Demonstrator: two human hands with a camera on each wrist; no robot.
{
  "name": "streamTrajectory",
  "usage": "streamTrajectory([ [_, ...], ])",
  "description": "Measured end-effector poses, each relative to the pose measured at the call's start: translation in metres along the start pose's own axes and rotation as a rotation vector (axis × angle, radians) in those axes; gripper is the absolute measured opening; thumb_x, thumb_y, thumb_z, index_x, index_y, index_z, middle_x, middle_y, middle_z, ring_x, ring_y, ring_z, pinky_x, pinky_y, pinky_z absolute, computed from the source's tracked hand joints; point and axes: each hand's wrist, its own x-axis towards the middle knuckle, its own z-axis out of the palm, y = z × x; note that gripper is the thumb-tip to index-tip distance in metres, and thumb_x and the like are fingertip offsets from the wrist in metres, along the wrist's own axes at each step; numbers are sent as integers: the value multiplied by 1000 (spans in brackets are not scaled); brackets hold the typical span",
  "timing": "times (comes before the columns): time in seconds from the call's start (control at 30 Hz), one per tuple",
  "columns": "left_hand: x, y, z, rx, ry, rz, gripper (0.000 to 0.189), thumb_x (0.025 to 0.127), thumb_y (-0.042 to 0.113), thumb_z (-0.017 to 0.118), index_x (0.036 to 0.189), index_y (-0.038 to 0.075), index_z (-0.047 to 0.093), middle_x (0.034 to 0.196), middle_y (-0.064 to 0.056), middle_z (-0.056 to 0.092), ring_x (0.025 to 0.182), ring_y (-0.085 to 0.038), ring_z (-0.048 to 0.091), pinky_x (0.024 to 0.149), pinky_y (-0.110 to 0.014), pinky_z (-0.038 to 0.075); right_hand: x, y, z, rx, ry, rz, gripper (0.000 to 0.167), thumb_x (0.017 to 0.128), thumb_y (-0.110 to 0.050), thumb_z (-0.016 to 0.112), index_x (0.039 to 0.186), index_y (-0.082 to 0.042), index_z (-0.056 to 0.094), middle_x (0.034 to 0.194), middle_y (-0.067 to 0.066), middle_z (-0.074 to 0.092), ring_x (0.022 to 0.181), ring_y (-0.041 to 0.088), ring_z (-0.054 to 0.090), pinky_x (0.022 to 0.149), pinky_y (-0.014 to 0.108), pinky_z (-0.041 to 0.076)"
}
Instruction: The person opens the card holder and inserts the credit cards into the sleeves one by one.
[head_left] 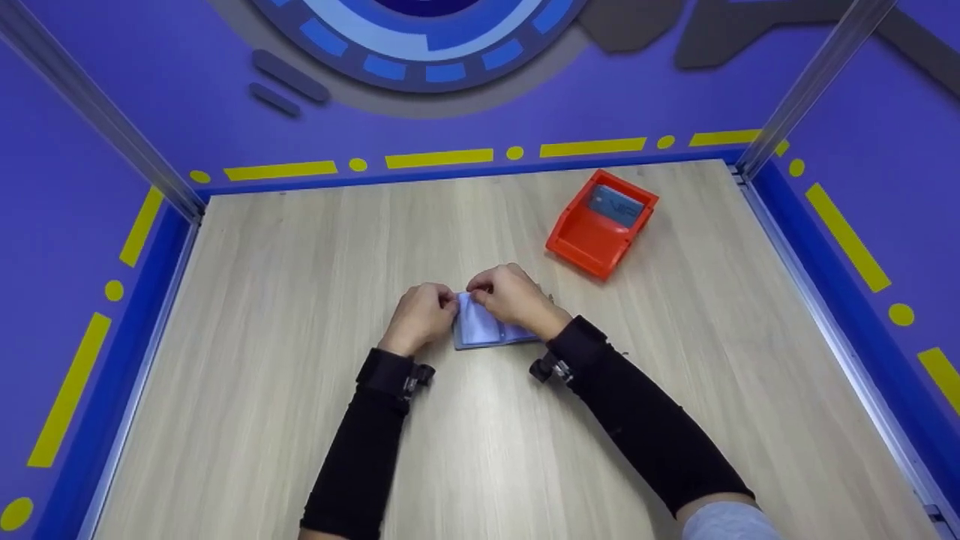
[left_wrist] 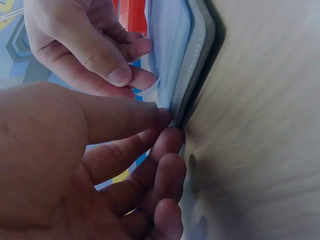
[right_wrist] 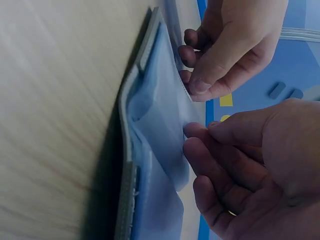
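Note:
A small card holder [head_left: 480,324] with a grey stitched cover lies spread open on the table, its clear plastic sleeves [right_wrist: 159,112] lifting off the cover. At its left edge my left hand [head_left: 421,316] pinches the far corner between thumb and forefinger, the other fingers loosely bent. My right hand [head_left: 516,294] reaches over the holder from the right and pinches the top edge of a clear sleeve with thumb and fingertips. In the left wrist view the grey cover [left_wrist: 204,42] stands edge-on beside both hands. The right hand hides part of the holder's right half in the head view.
A red open tray [head_left: 589,244] stands tilted at the back right, with a grey-blue card [head_left: 616,205] at its far end. Blue-purple walls with yellow marks [head_left: 439,158] enclose the wooden table [head_left: 300,262] at the back and sides.

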Motion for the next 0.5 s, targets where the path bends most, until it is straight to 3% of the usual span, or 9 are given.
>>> streamTrajectory([
  [0.27,0,1,4,8,17,0,19,101,25,74,88,11,76,78,4,62,69,-16,56,65,-29,41,-4,-1,-9,-31,-3,-57,22,104,-12,69,119,-6,84,111,10,84,95,23,73,88,40,61],
  [0.5,0,1,7,8,30,-13,18,95,28,84,89,12,77,82,2,69,74,-16,61,70,-31,45,-5,5,-28,-82,-7,-65,23,106,-16,68,120,-3,83,112,12,84,100,26,76,94,44,62],
])
